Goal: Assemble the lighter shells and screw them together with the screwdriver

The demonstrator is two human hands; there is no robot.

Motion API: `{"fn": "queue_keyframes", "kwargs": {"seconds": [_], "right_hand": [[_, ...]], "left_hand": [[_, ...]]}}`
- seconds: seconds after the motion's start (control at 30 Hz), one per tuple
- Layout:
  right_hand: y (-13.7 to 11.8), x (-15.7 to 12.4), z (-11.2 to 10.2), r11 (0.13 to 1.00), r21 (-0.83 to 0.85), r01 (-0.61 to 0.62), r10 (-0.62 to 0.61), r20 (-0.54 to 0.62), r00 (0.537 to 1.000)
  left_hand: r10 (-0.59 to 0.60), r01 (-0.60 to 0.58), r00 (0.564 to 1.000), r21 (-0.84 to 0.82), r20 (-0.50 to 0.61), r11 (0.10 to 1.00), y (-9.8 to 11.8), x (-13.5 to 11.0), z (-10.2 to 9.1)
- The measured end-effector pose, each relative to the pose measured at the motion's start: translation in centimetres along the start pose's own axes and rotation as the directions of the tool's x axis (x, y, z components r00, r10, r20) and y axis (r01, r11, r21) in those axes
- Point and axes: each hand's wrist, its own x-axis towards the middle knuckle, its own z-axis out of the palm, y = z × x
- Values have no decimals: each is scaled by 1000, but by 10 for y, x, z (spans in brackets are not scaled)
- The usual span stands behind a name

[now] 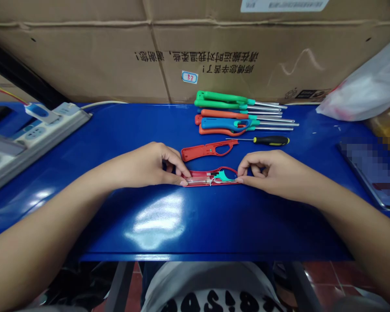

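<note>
a red half shell point(199, 173) is held near the middle of the surface point(234, 225), with its long side set along the front edge. its left end is pinched by the fingers of the left hand point(156, 164), with the thumb on the near side and a bent finger on the far side. its right end is pinched by the fingertips of the right hand point(267, 171). whether the thin parts are pinched too cannot be told.

inside the half shell, a clear tube point(196, 179) is laid toward the left end, and a green trigger point(223, 176) is set toward the right end, with small pale parts between them. just behind it, toward the back edge, another red half point(196, 152) is laid, and a tiny green bit point(210, 150) is seen in it. a screwdriver point(271, 140) is placed behind the right hand, pointed left.

long lighters point(224, 123) in green, orange and blue are piled by the back edge. a big cardboard box point(100, 60) is stood along that edge; what is inside is hidden. a white bag point(365, 84) is seen by the back right corner, and its insides cannot be made out.
</note>
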Motion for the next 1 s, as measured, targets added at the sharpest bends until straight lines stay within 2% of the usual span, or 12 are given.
{"fn": "queue_keyframes", "kwargs": {"seconds": [0.13, 0.3, 0.33, 0.4, 0.47, 0.53, 0.6, 0.67, 0.77, 0.87, 0.93, 1.0], "right_hand": [[-1, 1, 0, 1000, -6, -10, 10, 9, 1000], [1, -1, -6, 1000, 1, -25, 25, 21, 999], [1, -1, -8, 1000, 2, -16, 16, 11, 1000], [2, -1, -11, 1000, -15, -5, 5, -23, 1000], [1, -2, -15, 999, -48, -2, 1, -32, 999], [0, -1, -16, 998, -65, 3, -3, -9, 1000], [-1, -1, -16, 998, -60, 7, -6, 15, 1000], [-1, -1, -15, 999, -52, 0, 1, 20, 1000], [-1, -1, -12, 999, -47, 5, -4, 10, 1000], [-1, -1, -10, 996, -55, 64, -69, -109, 992], [0, 0, -8, 985, -96, 146, -166, -248, 954], [2, 1, -7, 956, -173, 237, -285, -357, 889]], "left_hand": [[-14, 15, 999, -40, 31, 999, 0, -1, -2], [-35, 33, 999, -71, -27, 997, 3, 0, 0], [-36, 31, 997, -84, -65, 996, 3, 1, 0], [-32, 17, 976, -72, -217, 997, 3, 3, 2], [6, 6, 917, 29, -398, 1000, 1, 5, 5], [82, 17, 868, 194, -491, 981, -5, 8, 7], [155, 13, 862, 325, -483, 945, -12, 11, 9], [193, -13, 870, 371, -453, 929, -19, 14, 11], [189, -54, 884, 309, -428, 950, -23, 17, 12], [90, -8, 881, 176, -465, 984, -21, 18, 13], [-21, 37, 859, 21, -511, 999, -17, 17, 14], [-121, 39, 831, -161, -543, 986, -9, 15, 14]]}}
